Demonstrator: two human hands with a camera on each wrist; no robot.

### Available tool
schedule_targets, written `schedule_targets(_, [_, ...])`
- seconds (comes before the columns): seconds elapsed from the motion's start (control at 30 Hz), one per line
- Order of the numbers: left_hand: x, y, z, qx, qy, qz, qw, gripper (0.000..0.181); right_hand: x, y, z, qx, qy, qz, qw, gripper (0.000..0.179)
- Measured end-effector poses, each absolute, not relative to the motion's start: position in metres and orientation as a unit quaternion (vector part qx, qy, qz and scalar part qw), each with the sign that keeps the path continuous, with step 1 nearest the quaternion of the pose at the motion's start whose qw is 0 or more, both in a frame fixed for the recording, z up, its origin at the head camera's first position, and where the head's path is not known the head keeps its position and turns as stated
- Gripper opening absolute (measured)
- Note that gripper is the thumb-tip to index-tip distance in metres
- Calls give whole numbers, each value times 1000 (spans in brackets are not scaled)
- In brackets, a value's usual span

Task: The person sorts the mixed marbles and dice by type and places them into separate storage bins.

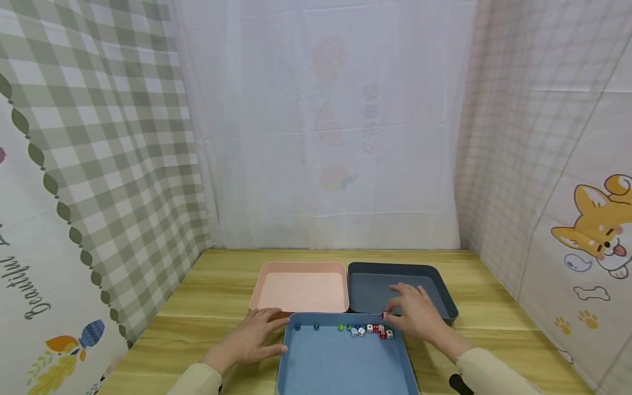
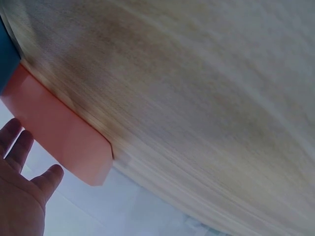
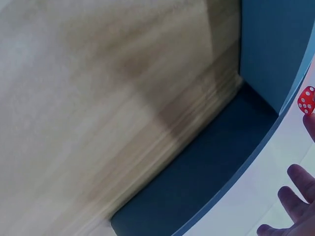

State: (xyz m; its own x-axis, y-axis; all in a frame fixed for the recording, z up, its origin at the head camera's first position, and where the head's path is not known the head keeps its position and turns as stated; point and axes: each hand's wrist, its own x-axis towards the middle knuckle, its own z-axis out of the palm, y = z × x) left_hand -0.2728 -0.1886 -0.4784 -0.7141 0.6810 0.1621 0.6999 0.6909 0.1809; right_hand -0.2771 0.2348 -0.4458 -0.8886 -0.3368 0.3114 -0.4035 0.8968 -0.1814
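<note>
Between thumb and finger, my right hand (image 1: 417,314) pinches a red die (image 1: 384,315) with white dots, above the far right corner of the light blue tray (image 1: 348,367). That same red die (image 3: 306,100) shows at the right edge of the right wrist view. Below it, several red and white dice (image 1: 376,329) sit along the tray's far side. Further left in the tray are small green dice-like pieces (image 1: 340,327) and dark blue or teal ones (image 1: 316,326). My left hand (image 1: 250,336) is at the tray's left edge, fingers spread and holding nothing.
Behind the blue tray stand a pink tray (image 1: 301,285) on the left and a dark navy tray (image 1: 377,291) on the right, side by side. All three are on a wood-grain table (image 1: 197,296). Curtains (image 1: 326,230) hang at the back and both sides.
</note>
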Motion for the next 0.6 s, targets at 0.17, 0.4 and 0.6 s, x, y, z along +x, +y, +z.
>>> schedule_targets(0.17, [-272,-189,-476,-369,-921,-120,27,69,-283,239,-442,191,-963,118,147,9])
schedule_targets(0.4, [-272,-189,-478,-375,-919,-120,39,65,-290,244,-440,182,-963,115,163,7])
schedule_targets(0.6, [-272,-188,-478,-372,-920,-121,35,65,-296,248,-439,169,-965,125,159,7])
